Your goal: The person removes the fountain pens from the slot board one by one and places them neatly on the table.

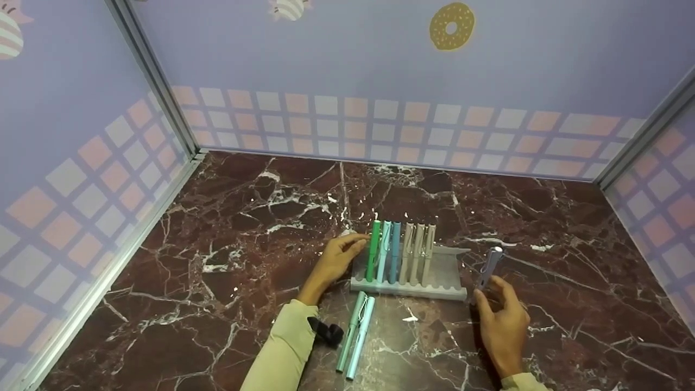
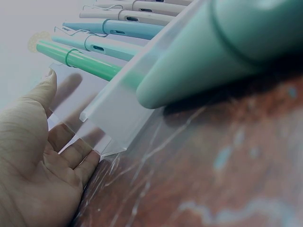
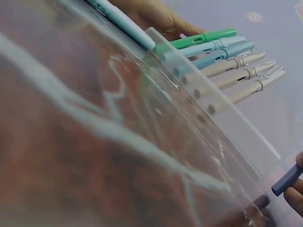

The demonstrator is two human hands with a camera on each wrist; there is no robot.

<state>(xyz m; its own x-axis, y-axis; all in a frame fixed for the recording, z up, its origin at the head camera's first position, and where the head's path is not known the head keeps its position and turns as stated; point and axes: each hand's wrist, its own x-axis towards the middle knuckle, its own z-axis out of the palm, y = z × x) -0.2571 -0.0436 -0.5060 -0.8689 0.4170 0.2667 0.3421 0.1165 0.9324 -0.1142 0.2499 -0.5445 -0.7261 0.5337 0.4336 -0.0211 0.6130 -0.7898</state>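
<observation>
My left hand [image 1: 339, 258] holds a clear plastic pen stand [image 1: 448, 266] by its left side; in the left wrist view its fingers [image 2: 78, 153] show through the plastic. On the stand lean a green pen [image 1: 373, 251], a light blue pen [image 1: 384, 252], a darker blue pen [image 1: 396, 252] and three beige pens [image 1: 419, 254], side by side. To the stand's right, my right hand [image 1: 505, 323] pinches a dark greyish-purple pen [image 1: 490, 266] near its lower end, tilted upward and apart from the stand. Its lower tip [image 3: 281, 187] shows in the right wrist view.
Before the stand, a muted green pen [image 1: 352, 331] and a pale turquoise pen [image 1: 361, 338] lie together on the dark red marbled table [image 1: 217, 304]. A black wrist device [image 1: 328, 331] is by the left sleeve. Patterned panels [image 1: 353, 65] wall in the back and sides.
</observation>
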